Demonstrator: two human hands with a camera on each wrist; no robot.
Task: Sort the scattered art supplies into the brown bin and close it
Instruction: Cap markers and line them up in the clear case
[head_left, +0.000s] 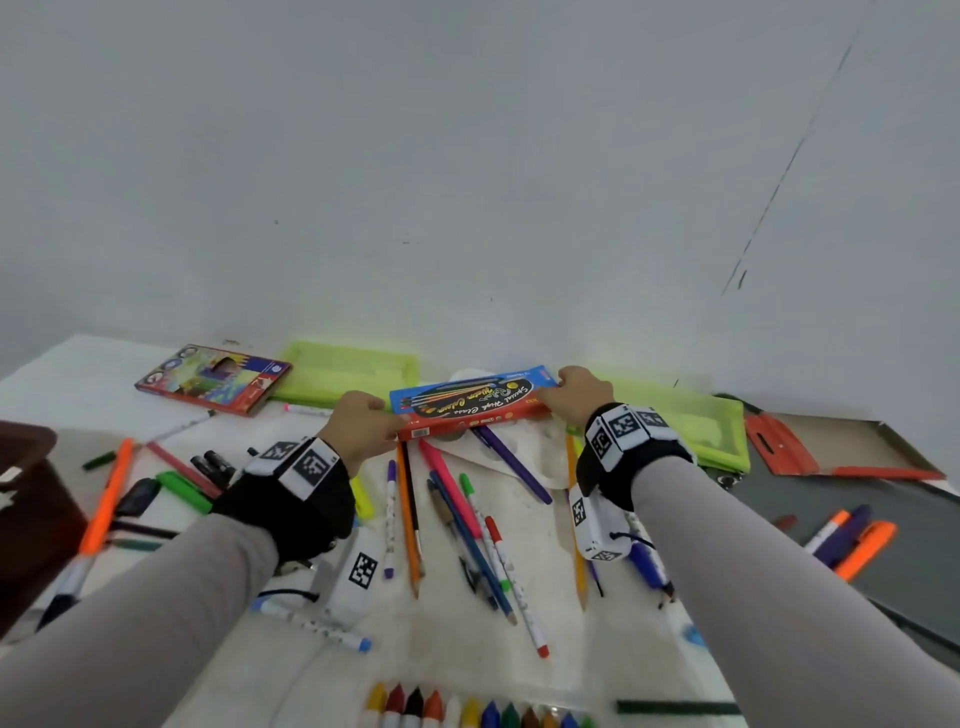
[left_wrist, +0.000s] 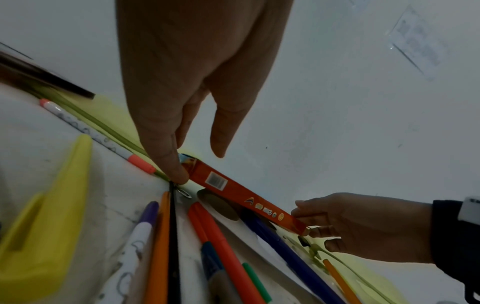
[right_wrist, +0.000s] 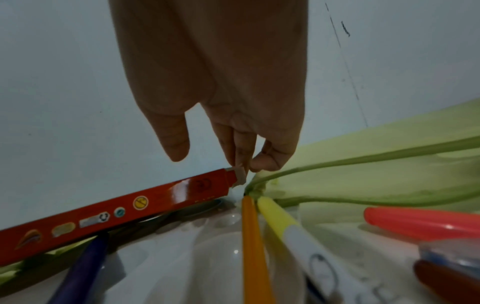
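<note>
A long flat red and blue colour box (head_left: 472, 404) is lifted a little above the table near the back wall. My left hand (head_left: 387, 415) grips its left end and my right hand (head_left: 563, 387) grips its right end. In the left wrist view the left fingertips (left_wrist: 174, 172) sit on the end of the box (left_wrist: 233, 191), with the right hand (left_wrist: 350, 224) at the far end. In the right wrist view the right fingertips (right_wrist: 244, 164) pinch the end flap of the box (right_wrist: 130, 207). The brown bin (head_left: 26, 493) stands at the far left edge, partly out of frame.
Several markers, pens and pencils (head_left: 457, 519) lie scattered under my arms. Two green zip pouches (head_left: 348, 371) (head_left: 696, 421) and a coloured pencil box (head_left: 213, 379) lie by the wall. An open orange carton (head_left: 841, 447) is at the right, and a crayon row (head_left: 467, 712) lies at the near edge.
</note>
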